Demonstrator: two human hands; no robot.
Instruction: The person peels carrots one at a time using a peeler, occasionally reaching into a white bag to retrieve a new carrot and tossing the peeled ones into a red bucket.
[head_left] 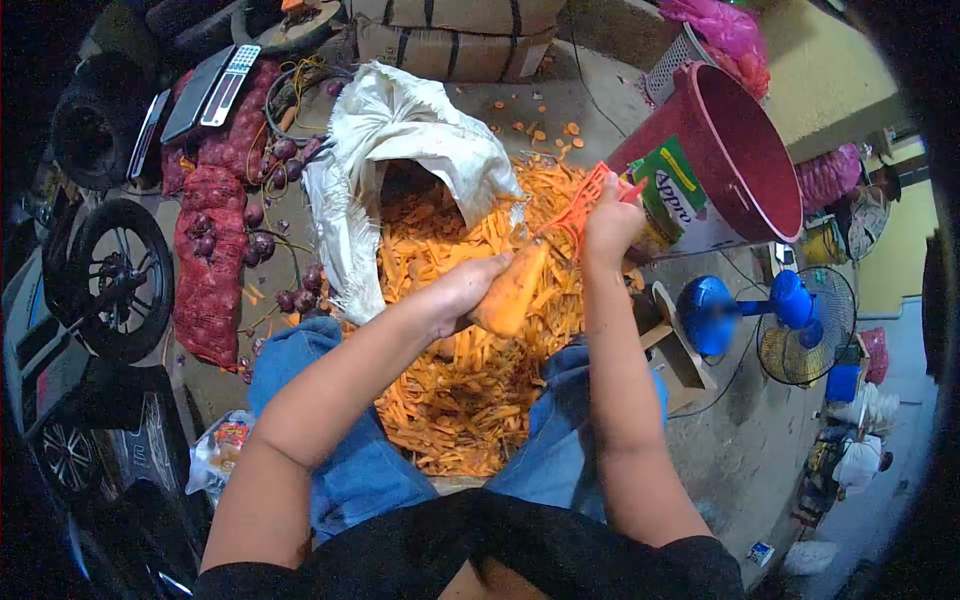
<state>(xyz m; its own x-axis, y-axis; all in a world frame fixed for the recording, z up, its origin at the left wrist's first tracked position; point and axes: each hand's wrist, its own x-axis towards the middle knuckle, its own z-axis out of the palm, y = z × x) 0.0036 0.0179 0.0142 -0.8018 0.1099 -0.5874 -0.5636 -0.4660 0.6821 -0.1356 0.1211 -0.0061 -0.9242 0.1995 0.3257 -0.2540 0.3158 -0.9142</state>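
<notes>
My left hand [468, 292] is closed around a thick orange carrot [512, 292], which slants up and to the right. In my right hand [612, 228] is an orange-red plastic peeler [592, 195], its head beside the carrot's upper end. Below both hands, a large heap of carrot peelings [450, 395] covers the floor between my knees. A white woven sack [410, 125] lies beyond the heap with its mouth facing me. To the right of my right hand, a dark red bucket [745, 150] leans over, with a green label on its side.
At left lie red mesh bags of onions [208, 275], a scale [210, 90] and a motorbike wheel [122, 280]. Strapped cartons [450, 50] stand at the back. A blue fan [790, 300] and an opened cardboard box [680, 365] are at right. Another person [860, 462] is far right.
</notes>
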